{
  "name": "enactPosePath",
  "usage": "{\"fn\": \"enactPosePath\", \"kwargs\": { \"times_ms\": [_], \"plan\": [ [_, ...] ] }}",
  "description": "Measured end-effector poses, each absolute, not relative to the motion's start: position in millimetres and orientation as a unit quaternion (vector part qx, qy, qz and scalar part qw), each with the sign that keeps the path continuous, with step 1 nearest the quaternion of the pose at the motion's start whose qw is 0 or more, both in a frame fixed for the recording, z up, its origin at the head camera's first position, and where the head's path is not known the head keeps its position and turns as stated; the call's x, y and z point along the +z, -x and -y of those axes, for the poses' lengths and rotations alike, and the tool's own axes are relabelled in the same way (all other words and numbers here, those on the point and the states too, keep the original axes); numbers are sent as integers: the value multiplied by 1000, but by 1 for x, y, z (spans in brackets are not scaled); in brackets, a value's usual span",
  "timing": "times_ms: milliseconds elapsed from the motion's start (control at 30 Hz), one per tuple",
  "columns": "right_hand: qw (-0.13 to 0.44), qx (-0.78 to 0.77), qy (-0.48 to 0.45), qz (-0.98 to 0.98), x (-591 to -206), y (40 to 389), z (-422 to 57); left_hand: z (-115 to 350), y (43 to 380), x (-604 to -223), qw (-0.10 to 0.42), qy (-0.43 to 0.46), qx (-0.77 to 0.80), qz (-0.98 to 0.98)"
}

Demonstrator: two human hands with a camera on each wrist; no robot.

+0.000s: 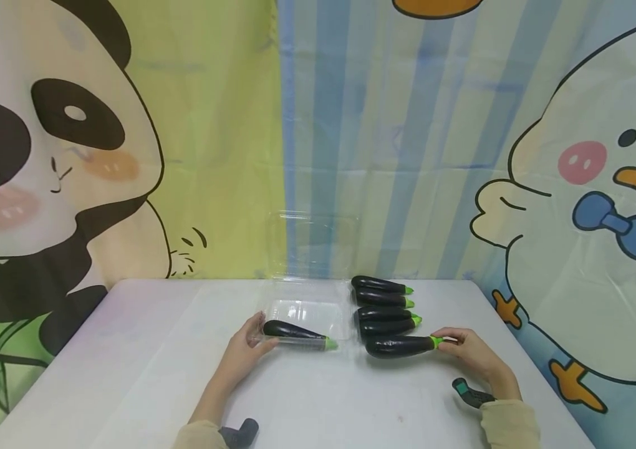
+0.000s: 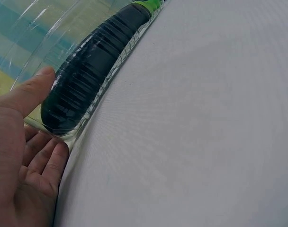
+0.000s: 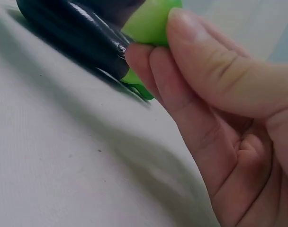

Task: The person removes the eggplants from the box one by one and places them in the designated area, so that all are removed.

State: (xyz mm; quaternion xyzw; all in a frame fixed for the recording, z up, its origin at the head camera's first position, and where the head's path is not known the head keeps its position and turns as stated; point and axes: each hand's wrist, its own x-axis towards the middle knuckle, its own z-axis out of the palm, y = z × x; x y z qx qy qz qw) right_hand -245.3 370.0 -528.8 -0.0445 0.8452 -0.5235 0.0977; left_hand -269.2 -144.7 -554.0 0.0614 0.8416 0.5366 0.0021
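My left hand (image 1: 245,352) grips the near left corner of a clear plastic container (image 1: 312,312), thumb on one side and fingers under the corner in the left wrist view. One eggplant (image 1: 291,330), dark with a green stem end, lies in the container along its near side. To the right, my right hand (image 1: 475,355) pinches the green stem of another eggplant (image 1: 399,347), its dark body pointing left. The right wrist view shows that green stem (image 3: 151,23) between thumb and fingertips, with a second eggplant (image 3: 77,40) on the table behind it.
Several more eggplants (image 1: 382,299) lie in a row right of the container on the white table (image 1: 144,374). The container's clear lid (image 1: 315,246) stands raised at the back. Behind the table hangs a cartoon-printed curtain (image 1: 222,137).
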Motion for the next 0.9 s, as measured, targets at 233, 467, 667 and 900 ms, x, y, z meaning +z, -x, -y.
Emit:
{"fn": "enactPosePath", "kwargs": {
  "times_ms": [233, 467, 667, 900],
  "plan": [
    [91, -516, 45, -850, -536, 253, -366, 145, 269, -550, 4, -59, 541, -839],
    [66, -439, 15, -896, -537, 256, -353, 145, 271, -552, 7, -60, 541, -839],
    [53, -389, -4, -920, -534, 259, -346, 145, 272, -554, 5, -59, 539, -840],
    [52, -374, 11, -926, -532, 259, -348, 145, 272, -556, 8, -62, 546, -835]
  ]
}}
